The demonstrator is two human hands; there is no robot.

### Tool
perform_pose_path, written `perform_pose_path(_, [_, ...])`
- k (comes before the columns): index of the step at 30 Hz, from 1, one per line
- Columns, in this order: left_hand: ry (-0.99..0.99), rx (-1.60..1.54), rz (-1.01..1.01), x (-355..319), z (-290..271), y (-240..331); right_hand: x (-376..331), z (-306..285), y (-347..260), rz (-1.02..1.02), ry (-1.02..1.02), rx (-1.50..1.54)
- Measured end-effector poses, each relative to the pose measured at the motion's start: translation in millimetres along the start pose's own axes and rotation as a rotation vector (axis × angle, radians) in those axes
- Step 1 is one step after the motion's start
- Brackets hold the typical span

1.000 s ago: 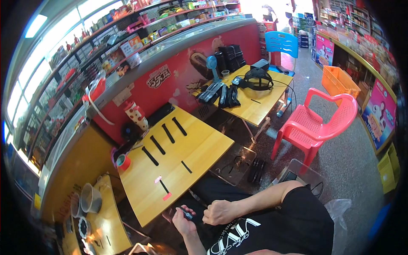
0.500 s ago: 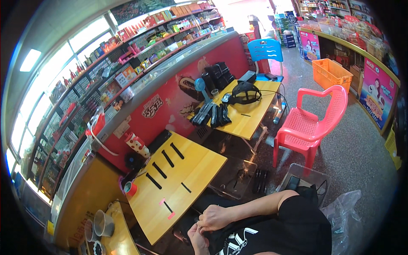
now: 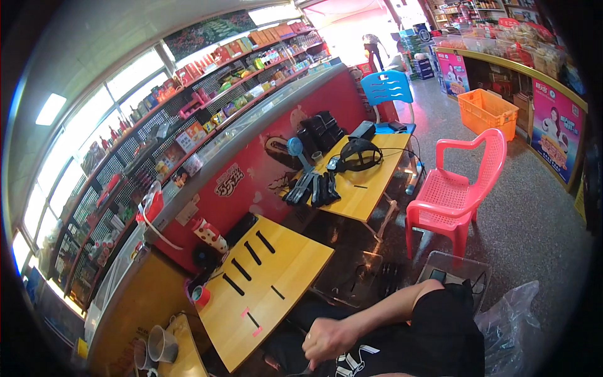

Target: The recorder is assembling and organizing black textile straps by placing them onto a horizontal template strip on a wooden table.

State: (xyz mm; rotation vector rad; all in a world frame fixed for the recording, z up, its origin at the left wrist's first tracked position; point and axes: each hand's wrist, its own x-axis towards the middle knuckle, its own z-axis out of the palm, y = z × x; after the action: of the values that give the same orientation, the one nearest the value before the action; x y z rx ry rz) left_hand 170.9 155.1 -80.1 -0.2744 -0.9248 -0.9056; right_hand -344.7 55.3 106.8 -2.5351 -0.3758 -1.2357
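My right hand [image 3: 329,340] is held low in front of my black shirt, off the near edge of the yellow table [image 3: 286,248]. Its fingers are curled closed, somewhat blurred, and whatever they may hold is hidden. My left hand is out of the picture. On the table, several long black strips [image 3: 249,252] lie side by side toward the far edge. A shorter black strip [image 3: 277,293] lies apart, and a thin black strip [image 3: 253,320] lies between pink tape pieces [image 3: 257,333].
A red cup [image 3: 201,295] stands at the table's left edge. A second yellow table [image 3: 370,188] carries a black head strap [image 3: 360,155] and a blue fan [image 3: 295,147]. To the right are a pink chair [image 3: 449,198], an orange crate [image 3: 487,116] and a clear plastic bin [image 3: 468,267].
Both hands were together at my chest. The left has dropped out below the picture, and the right has moved slightly right and down. The view has shifted a little.
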Motion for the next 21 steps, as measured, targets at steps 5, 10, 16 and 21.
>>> perform_pose_path(5, [1.170,0.396,-0.069,78.3,186.0,-50.6,-1.9,-77.4,34.6,0.339,0.136,0.193])
perform_pose_path(10, [0.667,0.721,-0.859,75.2,170.3,-165.8,4.0,-147.0,126.3,0.830,-0.157,0.185])
perform_pose_path(16, [0.544,0.298,-1.337,36.7,138.9,-276.2,29.1,-154.1,258.9,0.804,0.088,-0.424])
perform_pose_path(21, [0.612,0.102,-1.362,11.6,103.8,-301.3,30.4,-133.6,313.4,0.504,0.370,-0.936])
